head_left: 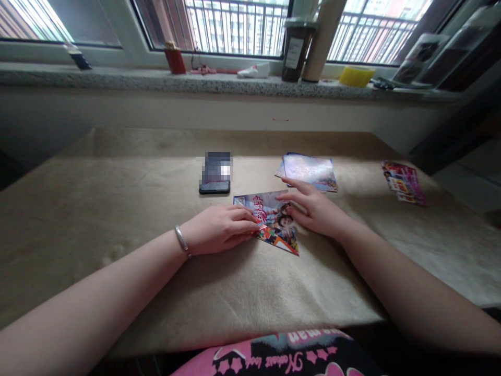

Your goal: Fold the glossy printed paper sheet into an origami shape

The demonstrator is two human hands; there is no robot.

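Note:
A printed paper leaflet [271,204] lies on the table in front of me, with pictures of people and large pink characters. Its lower part, with an orange and red pattern, narrows to a pointed corner at the bottom right and looks folded. My left hand [223,230], with a silver bangle on the wrist, has its fingers closed together on the leaflet's left edge. Along the right side, my right hand [313,211] is open, its fingers apart and lying over the leaflet's edge. The undersides of the left fingertips are hidden.
Beyond the leaflet lie a dark phone [215,173] and a pile of pale printed sheets [311,169]. Colourful folded papers [403,181] rest farther right. The windowsill [129,78] holds a red container [174,58], a dark lidded jar [297,49] and a yellow object [357,77].

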